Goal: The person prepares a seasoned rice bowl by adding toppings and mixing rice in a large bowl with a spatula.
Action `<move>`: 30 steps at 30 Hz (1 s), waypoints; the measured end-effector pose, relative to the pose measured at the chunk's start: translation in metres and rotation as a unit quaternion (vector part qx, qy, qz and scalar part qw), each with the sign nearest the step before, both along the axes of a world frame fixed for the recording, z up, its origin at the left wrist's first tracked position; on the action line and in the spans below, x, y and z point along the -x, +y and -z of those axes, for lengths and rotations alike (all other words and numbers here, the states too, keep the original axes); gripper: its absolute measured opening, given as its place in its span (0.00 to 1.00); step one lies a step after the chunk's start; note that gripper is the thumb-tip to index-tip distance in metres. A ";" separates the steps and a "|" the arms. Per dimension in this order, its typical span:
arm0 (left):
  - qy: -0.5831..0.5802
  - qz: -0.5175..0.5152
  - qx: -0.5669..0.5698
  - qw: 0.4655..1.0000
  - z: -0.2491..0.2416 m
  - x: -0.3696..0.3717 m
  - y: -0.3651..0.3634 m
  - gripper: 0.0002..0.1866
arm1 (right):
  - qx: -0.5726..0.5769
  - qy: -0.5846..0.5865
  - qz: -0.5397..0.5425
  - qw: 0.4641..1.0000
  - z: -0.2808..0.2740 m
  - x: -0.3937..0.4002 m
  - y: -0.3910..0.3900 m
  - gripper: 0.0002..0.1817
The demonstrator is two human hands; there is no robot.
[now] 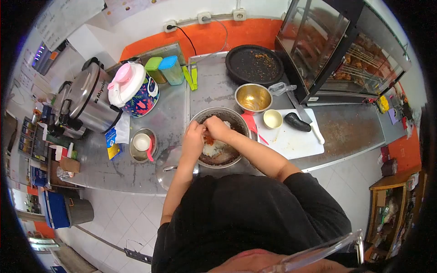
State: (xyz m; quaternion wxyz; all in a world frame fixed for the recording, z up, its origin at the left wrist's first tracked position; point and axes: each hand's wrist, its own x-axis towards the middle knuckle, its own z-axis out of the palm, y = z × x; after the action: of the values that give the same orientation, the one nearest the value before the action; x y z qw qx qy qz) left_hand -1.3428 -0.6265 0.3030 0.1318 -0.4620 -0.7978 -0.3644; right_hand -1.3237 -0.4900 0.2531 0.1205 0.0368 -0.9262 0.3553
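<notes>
Over rice [213,151] in metal pot [238,123], holds left hand [194,137] and right hand [219,129] together; cannot tell the grip. Left of pot, shows "Miyako" on steel cooker [94,99]. Beneath pot, has scuffed metal counter [170,116]; beyond pot, orange-and-white wall [255,34]; below pot, tiled floor [123,209].

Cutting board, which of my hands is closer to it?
Right. Your right hand is over the pot, left of the cutting board; your left hand is at the pot's left side, farther from the board.
</notes>
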 end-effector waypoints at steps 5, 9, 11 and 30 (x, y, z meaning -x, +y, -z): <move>-0.015 0.005 -0.002 1.000 0.001 0.004 -0.004 0.02 | -0.005 0.013 -0.033 0.999 -0.008 -0.005 0.004 0.07; -0.037 0.025 -0.010 0.999 0.004 0.004 -0.005 0.03 | -0.035 -0.008 -0.011 0.999 -0.009 -0.007 0.000 0.07; -0.030 0.019 -0.008 0.999 0.005 0.002 -0.005 0.03 | -0.057 -0.017 -0.007 0.998 -0.022 -0.013 -0.005 0.08; -0.030 0.023 -0.033 0.999 0.011 -0.003 -0.018 0.03 | -0.110 -0.071 -0.018 0.991 -0.002 -0.009 -0.012 0.06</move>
State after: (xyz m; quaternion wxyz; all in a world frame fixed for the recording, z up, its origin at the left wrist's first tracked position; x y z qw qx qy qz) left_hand -1.3395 -0.6444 0.2919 0.1145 -0.4643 -0.7780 -0.4076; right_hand -1.3143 -0.5021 0.2552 0.0435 0.0418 -0.9651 0.2550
